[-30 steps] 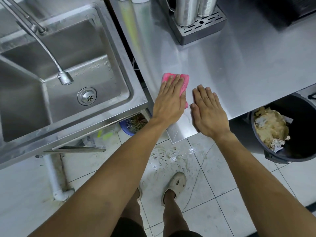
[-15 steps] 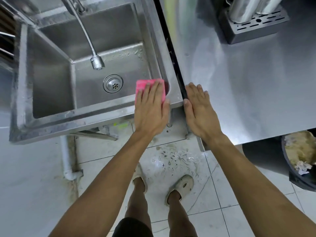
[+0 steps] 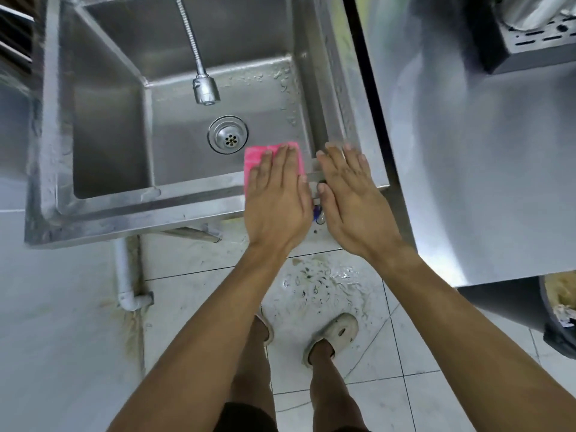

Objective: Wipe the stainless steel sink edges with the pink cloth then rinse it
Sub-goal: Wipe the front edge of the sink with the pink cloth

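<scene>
1. The left hand (image 3: 277,201) lies flat, fingers straight, pressing the pink cloth (image 3: 258,159) onto the near rim of the stainless steel sink (image 3: 149,201), at the rim's right end, with the cloth's far edge hanging over the basin just short of the drain (image 3: 228,138).
2. The right hand (image 3: 352,204) is spread and relaxed, holding nothing, over the sink's near right corner; whether it touches the metal I cannot tell.
3. The step in hand looks like wiping the near rim, with the whole stretch left of the cloth judged undone.
4. To do it well, keep the palm flat and draw the cloth leftward along the rim in one even pass, then work round the remaining sink edges.
5. Rinse afterwards under the faucet head (image 3: 205,90), which hangs above the drain.
</scene>
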Demonstrator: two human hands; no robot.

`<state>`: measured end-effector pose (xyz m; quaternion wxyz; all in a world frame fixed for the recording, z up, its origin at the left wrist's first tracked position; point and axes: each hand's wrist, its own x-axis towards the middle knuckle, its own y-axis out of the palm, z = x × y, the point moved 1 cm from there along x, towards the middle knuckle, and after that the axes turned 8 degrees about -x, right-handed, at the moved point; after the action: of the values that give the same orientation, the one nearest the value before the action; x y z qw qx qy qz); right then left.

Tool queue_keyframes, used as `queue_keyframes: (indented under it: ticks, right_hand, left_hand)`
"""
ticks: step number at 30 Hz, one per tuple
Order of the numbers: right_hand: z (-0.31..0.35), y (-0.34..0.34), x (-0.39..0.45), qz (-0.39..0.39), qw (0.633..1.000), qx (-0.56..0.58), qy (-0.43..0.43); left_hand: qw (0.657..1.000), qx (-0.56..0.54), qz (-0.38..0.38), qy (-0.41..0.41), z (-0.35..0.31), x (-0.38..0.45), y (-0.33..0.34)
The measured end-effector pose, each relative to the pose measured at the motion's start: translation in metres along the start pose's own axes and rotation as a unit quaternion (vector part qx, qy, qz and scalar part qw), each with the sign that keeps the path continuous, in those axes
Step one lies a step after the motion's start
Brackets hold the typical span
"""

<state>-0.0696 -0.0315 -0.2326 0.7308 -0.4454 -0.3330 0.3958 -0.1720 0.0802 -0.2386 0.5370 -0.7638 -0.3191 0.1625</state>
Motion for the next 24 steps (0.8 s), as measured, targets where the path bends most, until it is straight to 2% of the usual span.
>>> queue_keyframes:
  ticks: [2,5,9,11,14,16,20,24]
  right_hand:
    - [-0.004,0.007,0.003,0.012,1.000,-0.016,0.016]
    - [-0.006,0.013,0.002,0.008,0.997,-0.076,0.006]
    - [0.002,0.016,0.006,0.027,0.993,-0.113,0.007]
    - [0.008,0.018,0.012,0.031,0.995,-0.099,-0.005]
    - [0.010,0.022,0.015,-0.003,0.997,-0.072,-0.007]
    - [0.007,0.022,0.014,-0.010,0.997,-0.073,-0.004]
    - [0.012,0.022,0.012,-0.006,0.996,-0.086,0.007]
    - [0.018,0.021,0.014,0.017,0.994,-0.104,0.009]
  left_hand:
    - [0.999,-0.016,0.001,0.032,-0.007,-0.001,0.003]
    - [0.989,-0.002,0.040,0.139,0.035,-0.014,-0.015]
    - [0.995,0.034,0.027,0.095,0.089,-0.022,-0.037]
    - [0.996,0.039,0.011,0.086,0.073,-0.015,-0.027]
    - [0.993,0.018,0.007,0.118,0.030,-0.004,-0.008]
    - [0.991,-0.005,0.008,0.131,0.025,-0.004,-0.009]
    - [0.987,0.032,0.023,0.156,0.097,-0.030,-0.044]
    - [0.990,0.070,0.022,0.120,0.165,-0.044,-0.073]
